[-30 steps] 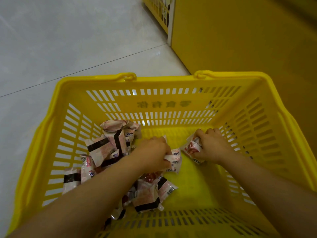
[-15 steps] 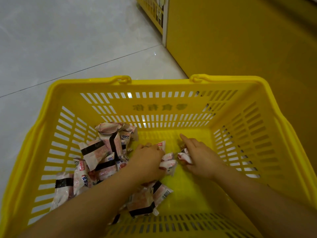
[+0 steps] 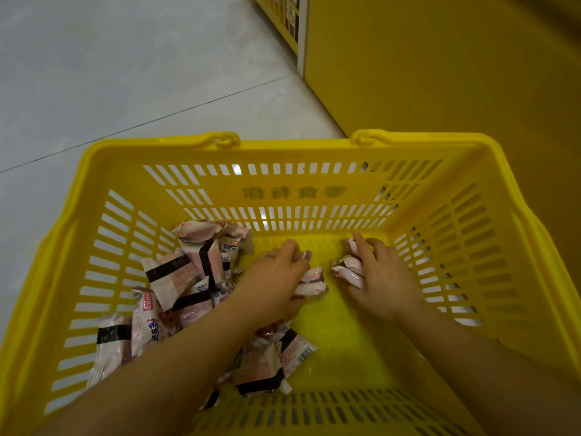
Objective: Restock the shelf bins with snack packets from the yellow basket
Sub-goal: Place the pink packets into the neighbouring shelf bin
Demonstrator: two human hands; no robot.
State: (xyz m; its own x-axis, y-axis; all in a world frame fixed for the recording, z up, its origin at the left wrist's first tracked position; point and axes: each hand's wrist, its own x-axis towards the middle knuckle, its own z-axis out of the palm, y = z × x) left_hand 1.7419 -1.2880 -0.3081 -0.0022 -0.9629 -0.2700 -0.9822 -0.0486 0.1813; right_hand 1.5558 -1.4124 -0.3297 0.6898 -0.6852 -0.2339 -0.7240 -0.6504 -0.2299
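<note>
Inside the yellow basket [image 3: 314,151], the left hand [image 3: 272,281] grips snack packets [image 3: 311,283] at its middle, the right hand [image 3: 385,280] clutches other packets [image 3: 347,270] nearer its right wall; a loose pile [image 3: 188,272] lies along its left wall

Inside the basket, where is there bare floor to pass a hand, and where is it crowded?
Bare: the basket floor between the right hand and right wall, and the middle patch nearward of it. Crowded: packets heap along the left wall and under the left hand.
</note>
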